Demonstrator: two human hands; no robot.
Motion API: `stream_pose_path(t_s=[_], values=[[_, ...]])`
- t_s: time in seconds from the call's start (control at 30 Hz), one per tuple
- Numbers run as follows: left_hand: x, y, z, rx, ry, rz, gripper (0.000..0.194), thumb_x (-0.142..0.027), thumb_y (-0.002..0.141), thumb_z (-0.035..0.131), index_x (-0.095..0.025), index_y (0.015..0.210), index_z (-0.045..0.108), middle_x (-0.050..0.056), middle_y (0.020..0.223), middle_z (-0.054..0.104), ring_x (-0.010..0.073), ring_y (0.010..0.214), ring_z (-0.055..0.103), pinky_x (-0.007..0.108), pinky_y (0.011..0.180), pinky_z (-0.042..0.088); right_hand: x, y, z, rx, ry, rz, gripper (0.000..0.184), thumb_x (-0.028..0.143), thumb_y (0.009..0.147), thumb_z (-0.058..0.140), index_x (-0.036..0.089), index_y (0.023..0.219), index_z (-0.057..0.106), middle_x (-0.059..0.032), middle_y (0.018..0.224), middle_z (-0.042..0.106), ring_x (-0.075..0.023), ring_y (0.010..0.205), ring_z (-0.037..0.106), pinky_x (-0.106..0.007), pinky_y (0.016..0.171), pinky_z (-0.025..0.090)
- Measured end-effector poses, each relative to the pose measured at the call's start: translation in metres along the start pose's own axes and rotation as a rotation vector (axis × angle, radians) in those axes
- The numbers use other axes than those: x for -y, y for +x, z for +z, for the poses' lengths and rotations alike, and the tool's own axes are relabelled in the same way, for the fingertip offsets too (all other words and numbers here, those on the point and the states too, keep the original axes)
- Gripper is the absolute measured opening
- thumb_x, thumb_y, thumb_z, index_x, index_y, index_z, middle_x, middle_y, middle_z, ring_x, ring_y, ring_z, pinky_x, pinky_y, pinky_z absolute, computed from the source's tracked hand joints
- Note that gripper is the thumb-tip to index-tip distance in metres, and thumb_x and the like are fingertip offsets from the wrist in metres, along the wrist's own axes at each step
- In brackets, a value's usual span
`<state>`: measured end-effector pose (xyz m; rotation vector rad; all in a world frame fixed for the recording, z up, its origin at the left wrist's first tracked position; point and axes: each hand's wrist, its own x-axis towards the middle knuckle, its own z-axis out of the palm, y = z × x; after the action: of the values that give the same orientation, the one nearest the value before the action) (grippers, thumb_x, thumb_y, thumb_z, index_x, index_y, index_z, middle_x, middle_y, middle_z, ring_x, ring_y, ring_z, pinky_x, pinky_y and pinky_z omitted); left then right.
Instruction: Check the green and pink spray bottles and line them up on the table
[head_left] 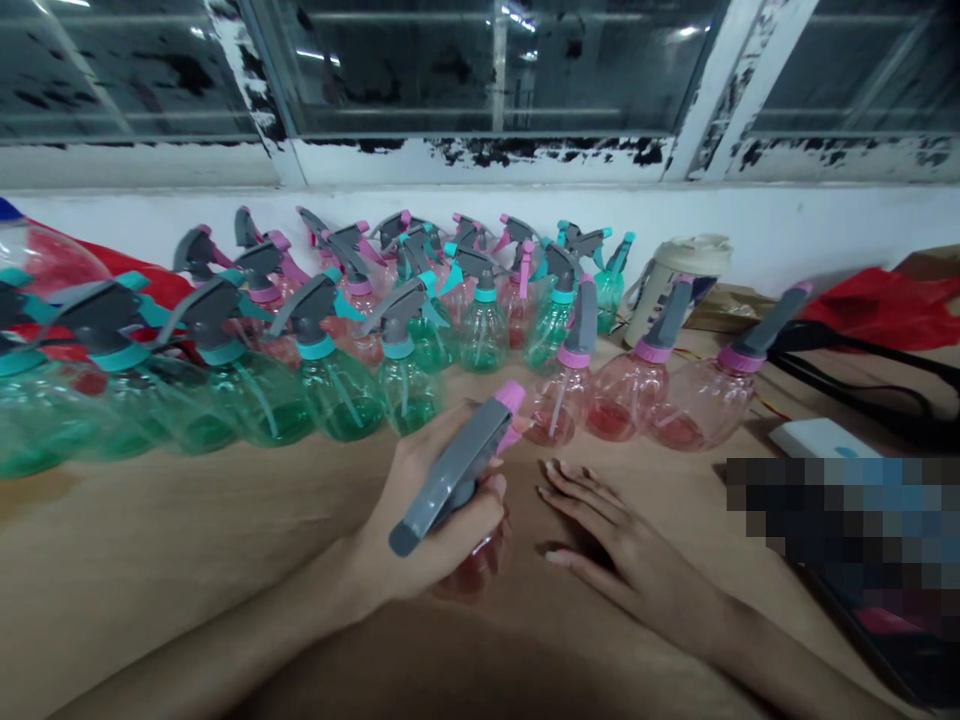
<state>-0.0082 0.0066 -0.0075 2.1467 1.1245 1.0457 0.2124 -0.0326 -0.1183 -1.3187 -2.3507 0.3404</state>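
I'm holding the spray bottle [459, 472] in my curled left hand [409, 485], presumably for steadiness; my right hand [626, 535] is lying spread and empty on the table [225, 560].

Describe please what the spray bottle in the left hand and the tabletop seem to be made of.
Spray head: hard plastic, probably; smooth grey surface with sheen. Bottle body: likely glossy plastic; pink, apparently translucent. Tabletop: wood or laminate, cannot tell; tan, dull, faintly streaked.

Lidded cup [671, 263] nr wall; red plastic [881, 312], blk strap [801, 345] to R; wht boxy item [814, 437] below.
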Motion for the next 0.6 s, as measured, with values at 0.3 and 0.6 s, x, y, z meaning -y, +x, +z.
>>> stream_pose_path(t_s=[0.3, 0.6], values=[[0.0009, -0.0008, -0.0011, 0.030, -0.049, 0.068, 0.009, -0.023, 0.071, 0.047, -0.025, 0.078, 0.052, 0.000, 0.071, 0.056, 0.0163, 0.062, 0.056, 0.029, 0.063, 0.052, -0.0007, -0.0026, -0.0015, 0.015, -0.006, -0.004, 0.051, 0.039, 0.090, 0.052, 0.021, 0.137, 0.044, -0.0077, 0.144, 0.043, -0.0239, 0.134, 0.036, -0.050, 0.110, 0.029], [-0.0017, -0.0013, -0.0016, 0.033, -0.051, 0.076, 0.011, -0.020, 0.072, 0.047, -0.024, 0.079, 0.054, 0.000, 0.072, 0.057, 0.0164, 0.064, 0.058, 0.029, 0.066, 0.054, -0.0004, -0.0017, -0.0041, 0.050, -0.039, -0.010, 0.052, 0.040, 0.091, 0.050, 0.018, 0.137, 0.043, -0.0089, 0.144, 0.042, -0.0243, 0.135, 0.034, -0.051, 0.110, 0.028]])
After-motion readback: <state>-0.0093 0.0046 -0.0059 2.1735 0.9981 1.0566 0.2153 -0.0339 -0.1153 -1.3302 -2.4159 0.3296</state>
